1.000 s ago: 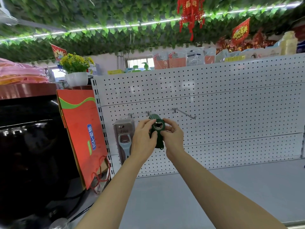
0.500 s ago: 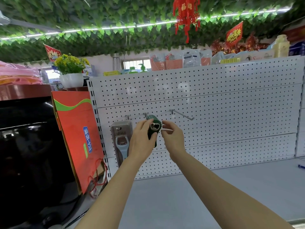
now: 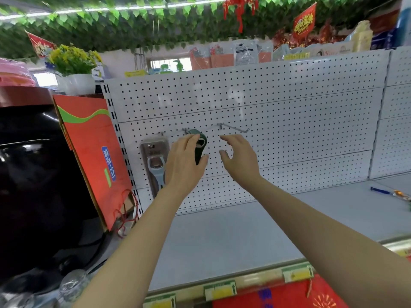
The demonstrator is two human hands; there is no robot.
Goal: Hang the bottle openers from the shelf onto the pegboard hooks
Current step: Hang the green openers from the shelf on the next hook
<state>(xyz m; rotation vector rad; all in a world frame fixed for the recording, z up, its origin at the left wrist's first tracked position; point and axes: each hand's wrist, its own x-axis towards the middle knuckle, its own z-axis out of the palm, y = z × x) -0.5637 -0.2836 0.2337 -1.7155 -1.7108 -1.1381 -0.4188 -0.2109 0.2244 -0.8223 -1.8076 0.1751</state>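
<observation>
Green opener (image 3: pixel 200 146) (unlabelled) in left hand (image 3: pixel 184 162)

Both arms reach forward, raised. The left hand (image 3: pixel 184 161) has fingers curled with the thumb pressing inward; the right hand (image 3: pixel 239 157) hangs spread and relaxed beside it.

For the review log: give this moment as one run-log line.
stage: hanging green opener on middle hook | left hand: grips it | right hand: open, apart | blue opener: hung
</observation>
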